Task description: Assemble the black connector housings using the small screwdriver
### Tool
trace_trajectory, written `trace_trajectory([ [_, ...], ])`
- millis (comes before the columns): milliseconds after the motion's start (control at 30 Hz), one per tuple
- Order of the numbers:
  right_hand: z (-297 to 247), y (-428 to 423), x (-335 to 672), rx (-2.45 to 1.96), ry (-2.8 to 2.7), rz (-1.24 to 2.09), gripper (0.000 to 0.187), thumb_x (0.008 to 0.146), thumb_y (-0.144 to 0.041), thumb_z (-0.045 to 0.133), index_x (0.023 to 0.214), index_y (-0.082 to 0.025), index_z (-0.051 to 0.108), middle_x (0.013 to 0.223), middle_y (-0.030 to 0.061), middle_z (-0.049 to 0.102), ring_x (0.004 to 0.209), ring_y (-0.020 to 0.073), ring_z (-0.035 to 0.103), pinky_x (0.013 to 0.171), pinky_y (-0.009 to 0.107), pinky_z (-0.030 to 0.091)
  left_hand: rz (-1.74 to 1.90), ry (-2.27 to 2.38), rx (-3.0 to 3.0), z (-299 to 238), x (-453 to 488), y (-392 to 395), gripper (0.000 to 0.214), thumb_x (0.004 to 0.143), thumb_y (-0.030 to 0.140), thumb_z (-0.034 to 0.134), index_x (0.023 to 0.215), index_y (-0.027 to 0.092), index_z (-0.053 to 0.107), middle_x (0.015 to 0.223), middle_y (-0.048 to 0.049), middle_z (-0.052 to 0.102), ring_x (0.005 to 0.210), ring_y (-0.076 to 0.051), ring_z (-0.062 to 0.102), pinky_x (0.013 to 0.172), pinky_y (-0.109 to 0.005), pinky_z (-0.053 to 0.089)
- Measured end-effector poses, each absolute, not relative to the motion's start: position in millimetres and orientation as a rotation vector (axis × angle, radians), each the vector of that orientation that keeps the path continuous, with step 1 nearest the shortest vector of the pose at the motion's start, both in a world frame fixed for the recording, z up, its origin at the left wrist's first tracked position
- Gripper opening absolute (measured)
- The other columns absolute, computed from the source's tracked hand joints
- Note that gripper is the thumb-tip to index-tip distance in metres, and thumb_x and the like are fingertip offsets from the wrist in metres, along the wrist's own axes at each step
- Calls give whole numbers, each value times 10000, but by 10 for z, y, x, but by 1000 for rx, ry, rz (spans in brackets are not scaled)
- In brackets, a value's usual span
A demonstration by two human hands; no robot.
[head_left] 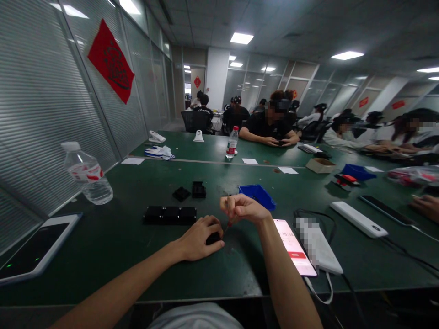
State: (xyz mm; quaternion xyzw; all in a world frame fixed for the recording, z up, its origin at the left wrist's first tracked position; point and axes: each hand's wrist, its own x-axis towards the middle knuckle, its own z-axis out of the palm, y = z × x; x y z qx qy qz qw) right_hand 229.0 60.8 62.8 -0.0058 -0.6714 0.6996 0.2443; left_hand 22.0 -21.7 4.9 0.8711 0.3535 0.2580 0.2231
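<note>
My left hand [203, 238] is closed around a small black plastic part [213, 237] and holds it down on the green table. Fingers hide most of that part. Raised just to its right, my right hand [244, 208] pinches a thin screwdriver [229, 224] with a red section, its shaft slanting down to the black part. A row of black box-like pieces [170, 214] lies left of my left hand. Beyond it sit two loose black parts, one open piece [199, 189] and one flatter piece [181, 193]. A blue tray [258, 196] with small dark bits stands behind my right hand.
Right of my forearm lie a lit phone [295, 249] and a white power bank [318, 244] with cables. A water bottle [87, 173] and a white-edged tablet [37, 246] are at left. A co-worker [270, 123] sits across the green table [192, 283].
</note>
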Motion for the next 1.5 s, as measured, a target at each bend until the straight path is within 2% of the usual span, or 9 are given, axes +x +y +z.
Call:
trace_trajectory([
  [133,593,638,2305,-2,-1832,1922,322,867,-419,783,921,-120,678,783,3,580,566,57,483,448,150,310,709,970,2396,60,216,-214,104,909,290,691,964,213,649,1152,-63,620,1068,-246,585,995,-416,468],
  [267,579,626,2311,-25,-1775,2048,430,840,-435,810,1084,-157,591,785,7,680,457,36,460,401,136,265,719,954,2389,55,218,-206,100,909,277,691,974,214,647,1173,-63,625,1081,-246,587,1004,-418,466],
  [433,605,568,2260,-173,-1715,2143,367,934,-494,681,964,-171,510,740,16,705,359,13,318,366,147,181,729,966,2405,37,222,-210,98,907,281,694,969,219,649,1168,-59,631,1086,-248,590,997,-418,470],
  [667,589,551,2174,-85,-1727,2137,468,911,-618,650,900,-184,477,673,-10,629,430,48,375,385,151,210,720,986,2410,28,214,-218,94,900,269,697,967,224,649,1149,-54,631,1073,-249,596,981,-416,478],
  [767,592,561,2197,-48,-1753,2132,427,909,-552,694,875,-183,482,695,1,633,461,50,410,400,144,235,722,981,2411,24,217,-213,98,898,267,696,976,226,651,1149,-53,633,1073,-246,595,984,-411,477],
  [900,599,582,2222,17,-1781,2018,377,894,-469,742,832,-124,605,847,29,610,521,33,440,435,150,298,728,975,2416,22,224,-210,85,899,257,689,964,223,646,1150,-52,632,1072,-239,593,994,-411,469],
  [1067,560,617,2240,-37,-1821,1975,383,874,-484,760,895,-110,680,781,15,601,540,47,482,446,155,303,730,975,2409,36,223,-221,95,872,229,689,955,219,643,1166,-56,632,1083,-243,591,1000,-414,471],
  [1200,545,605,2241,-124,-1761,2087,438,866,-517,760,1043,-144,612,766,34,699,464,43,459,413,151,243,739,955,2408,35,221,-220,103,864,220,681,960,224,642,1204,-56,635,1102,-252,593,1008,-422,472],
  [1500,575,557,2180,-115,-1692,2160,421,949,-589,607,941,-185,490,680,7,661,410,51,351,394,160,222,722,976,2400,44,219,-216,108,866,221,694,961,223,642,1162,-56,634,1082,-253,596,996,-427,479],
])
